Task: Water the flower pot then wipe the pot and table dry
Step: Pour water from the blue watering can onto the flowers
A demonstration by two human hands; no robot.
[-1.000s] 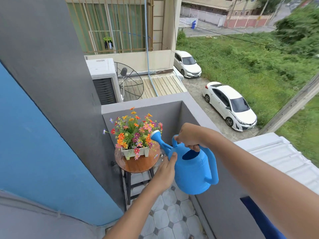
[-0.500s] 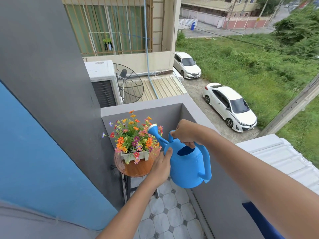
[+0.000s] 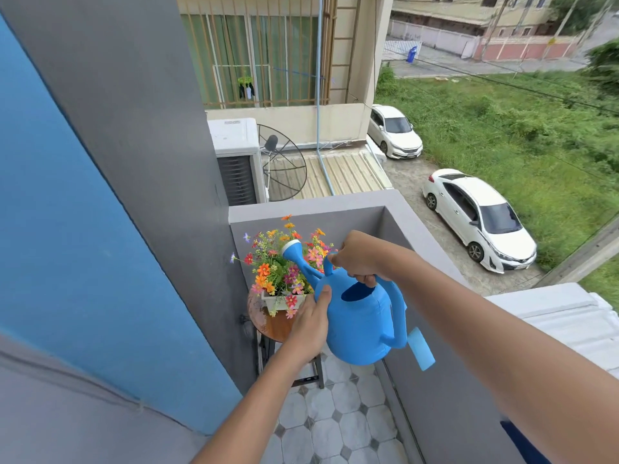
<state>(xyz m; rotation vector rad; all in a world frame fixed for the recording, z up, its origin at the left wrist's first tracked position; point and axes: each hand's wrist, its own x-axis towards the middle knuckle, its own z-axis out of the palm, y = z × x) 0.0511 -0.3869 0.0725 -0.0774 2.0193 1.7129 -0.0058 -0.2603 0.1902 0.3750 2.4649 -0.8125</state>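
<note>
Right hand (image 3: 360, 259) has a tight grip on the top handle of the blue watering can (image 3: 358, 316). Left hand (image 3: 310, 324) lies flat on the can's side. The long spout points to 10 o'clock, its tip over the flower pot (image 3: 283, 299) on the round counter (image 3: 268, 324). Tipping toward 10 o'clock should pour.

Table (image 3: 268, 324) half hidden behind left hand (image 3: 310, 324); pot (image 3: 279, 301) mostly under flowers; water stream perhaps too fine to see.
</note>
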